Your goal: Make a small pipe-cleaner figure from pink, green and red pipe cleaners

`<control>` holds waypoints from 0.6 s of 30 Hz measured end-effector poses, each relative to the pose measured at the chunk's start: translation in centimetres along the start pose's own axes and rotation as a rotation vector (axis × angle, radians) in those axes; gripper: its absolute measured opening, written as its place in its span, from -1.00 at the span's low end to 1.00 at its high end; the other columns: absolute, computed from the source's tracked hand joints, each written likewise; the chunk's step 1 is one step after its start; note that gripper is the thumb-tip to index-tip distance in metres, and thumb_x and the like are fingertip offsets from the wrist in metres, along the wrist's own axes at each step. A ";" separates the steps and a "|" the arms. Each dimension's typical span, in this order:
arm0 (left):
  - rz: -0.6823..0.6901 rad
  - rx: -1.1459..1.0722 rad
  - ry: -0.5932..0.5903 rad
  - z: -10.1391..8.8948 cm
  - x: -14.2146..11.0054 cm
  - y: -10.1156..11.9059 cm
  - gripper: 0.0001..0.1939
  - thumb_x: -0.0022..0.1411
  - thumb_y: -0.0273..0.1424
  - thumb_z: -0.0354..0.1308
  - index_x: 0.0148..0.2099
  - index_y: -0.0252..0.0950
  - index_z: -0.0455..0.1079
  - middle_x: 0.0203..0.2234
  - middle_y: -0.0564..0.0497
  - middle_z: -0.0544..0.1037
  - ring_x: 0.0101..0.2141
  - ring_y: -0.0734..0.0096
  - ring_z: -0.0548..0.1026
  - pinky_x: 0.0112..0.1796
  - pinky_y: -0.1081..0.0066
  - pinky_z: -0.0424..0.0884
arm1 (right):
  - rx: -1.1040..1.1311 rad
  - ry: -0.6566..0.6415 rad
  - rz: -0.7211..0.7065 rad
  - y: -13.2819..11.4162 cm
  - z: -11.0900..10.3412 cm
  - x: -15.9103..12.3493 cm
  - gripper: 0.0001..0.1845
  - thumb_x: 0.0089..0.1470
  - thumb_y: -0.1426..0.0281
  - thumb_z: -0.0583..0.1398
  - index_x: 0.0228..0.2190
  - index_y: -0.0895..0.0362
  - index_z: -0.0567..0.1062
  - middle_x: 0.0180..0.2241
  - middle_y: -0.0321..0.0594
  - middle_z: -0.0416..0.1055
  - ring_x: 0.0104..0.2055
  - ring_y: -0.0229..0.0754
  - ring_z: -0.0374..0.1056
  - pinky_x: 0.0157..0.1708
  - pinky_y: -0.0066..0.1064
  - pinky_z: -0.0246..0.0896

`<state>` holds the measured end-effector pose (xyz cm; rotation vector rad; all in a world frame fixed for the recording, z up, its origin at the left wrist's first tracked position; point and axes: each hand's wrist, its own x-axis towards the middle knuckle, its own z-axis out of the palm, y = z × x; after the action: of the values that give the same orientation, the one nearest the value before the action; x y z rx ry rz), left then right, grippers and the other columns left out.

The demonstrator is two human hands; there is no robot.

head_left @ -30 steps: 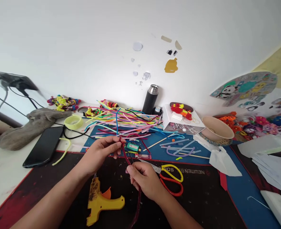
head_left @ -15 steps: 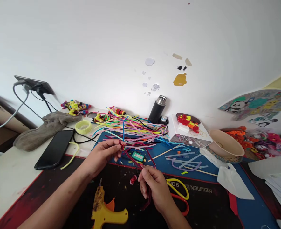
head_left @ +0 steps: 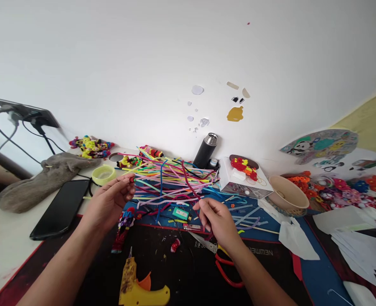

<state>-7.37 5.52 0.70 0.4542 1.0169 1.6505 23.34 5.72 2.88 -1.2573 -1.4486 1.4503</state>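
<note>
My left hand (head_left: 109, 202) pinches a small red fuzzy piece (head_left: 131, 180) between thumb and fingertips, above the front of the desk. To the right, my right hand (head_left: 216, 219) is closed on a dark red pipe cleaner (head_left: 188, 182), whose free end points up and to the left. Scissors (head_left: 228, 272) with red and yellow handles lie on the black mat, partly under my right wrist. A yellow glue gun (head_left: 130, 278) lies between my forearms. On the mat are a red and pink fuzzy piece (head_left: 175, 245) and, beside my left hand, a small fuzzy figure (head_left: 122, 231).
Loose coloured pipe cleaners (head_left: 172, 174) spread along the wall, with a black flask (head_left: 206, 151) behind. A white box (head_left: 245, 182) and beige bowl (head_left: 288, 195) stand at right. At left lie a phone (head_left: 60, 208), a tape roll (head_left: 103, 174) and a grey plush (head_left: 38, 182).
My hands have moved apart; the dark red pipe cleaner that ran between them is now only in my right hand. The fuzzy figure and scissor blades have come into sight. The view has shifted.
</note>
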 end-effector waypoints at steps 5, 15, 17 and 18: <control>-0.003 -0.016 0.033 -0.1 0.1 0.3 -0.70 0.04 -0.43 0.54 -0.15 -0.41 0.68 -0.48 0.01 0.56 -0.44 0.46 0.49 -0.51 0.59 0.39 | -0.300 -0.029 -0.133 -0.9 -1.2 3.2 -0.47 0.39 -0.08 0.15 -0.29 0.09 0.62 -0.60 -0.35 0.37 -0.61 -0.24 0.23 -0.53 -0.39 0.09; -0.045 -0.018 0.100 0.7 -0.2 1.3 -0.75 0.01 -0.47 0.50 -0.20 -0.41 0.66 -0.53 0.02 0.56 -0.50 0.48 0.45 -0.54 0.59 0.36 | -1.034 0.001 -0.448 -2.6 -1.5 8.4 -0.63 0.46 0.21 0.13 -0.30 0.06 0.64 -0.37 -0.17 0.60 -0.31 -0.08 0.46 -0.33 -0.34 0.08; -0.050 -0.017 0.096 0.6 -0.2 1.3 -0.72 0.01 -0.47 0.51 -0.18 -0.41 0.66 -0.52 0.03 0.56 -0.50 0.49 0.46 -0.54 0.59 0.37 | -1.081 0.030 -0.438 -2.6 -1.6 9.5 -0.61 0.48 0.20 0.11 -0.28 0.07 0.65 -0.34 -0.15 0.61 -0.27 -0.06 0.49 -0.30 -0.34 0.13; -0.047 -0.021 0.102 0.5 -0.1 1.3 -0.72 0.00 -0.46 0.51 -0.18 -0.41 0.66 -0.52 0.03 0.56 -0.50 0.49 0.46 -0.55 0.59 0.37 | -1.091 0.042 -0.437 -2.6 -1.6 10.1 -0.63 0.48 0.20 0.12 -0.24 0.07 0.66 -0.29 -0.14 0.63 -0.23 -0.05 0.51 -0.27 -0.33 0.17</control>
<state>-7.73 5.55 2.06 0.3332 1.0764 1.6541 21.79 16.04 4.18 -1.3774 -2.4091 0.2690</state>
